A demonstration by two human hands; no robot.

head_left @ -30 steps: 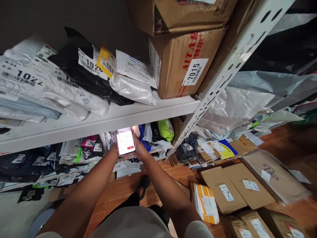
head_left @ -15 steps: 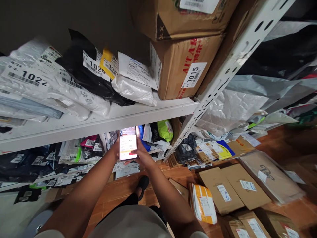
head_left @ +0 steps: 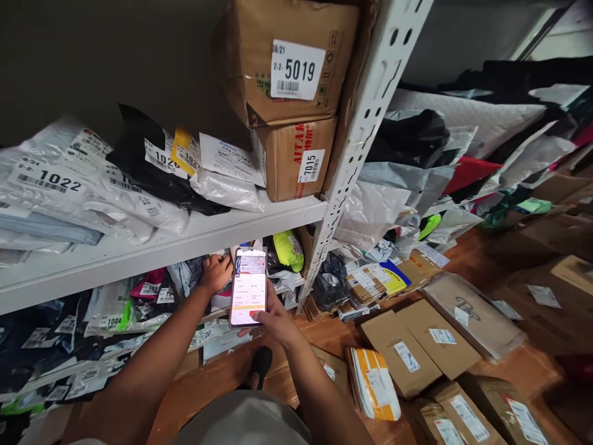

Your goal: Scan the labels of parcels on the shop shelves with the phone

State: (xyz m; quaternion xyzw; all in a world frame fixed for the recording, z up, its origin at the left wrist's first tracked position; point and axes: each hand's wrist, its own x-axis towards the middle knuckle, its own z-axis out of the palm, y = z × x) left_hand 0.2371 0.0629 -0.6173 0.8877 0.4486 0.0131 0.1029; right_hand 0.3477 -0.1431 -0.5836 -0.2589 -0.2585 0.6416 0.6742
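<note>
**A:** While the right hand [head_left: 273, 318] grips the lit rectangular smartphone [head_left: 249, 287], where is the left hand [head_left: 215, 272]?

**B:** It's in the lower bay, under the white metal shelf board [head_left: 185, 238], resting on the crumpled grey plastic mailer bags [head_left: 188, 275]. Its fingers curl down onto them. I can't tell whether they pinch a bag or only press on it.

**A:** And the phone?

**B:** It's upright, just beside the left hand, in front of that bay. The right hand's fingers wrap its lower end and the thumb lies near the bottom of the screen. The screen shows a form with an orange band, too small to read.

**A:** So which step is this?

**B:** I'd judge it a look-up: an entry on the screen is being checked against the numbered labels on the bags. The lime-green plastic mailer [head_left: 288, 247] lies deeper in, to the right, untouched.

**A:** What would the next move call for?

**B:** One free hand has to do the sorting. The bags overlap and hide each other's labels, so each needs turning label-up. The phone must stay level enough to read.
</note>
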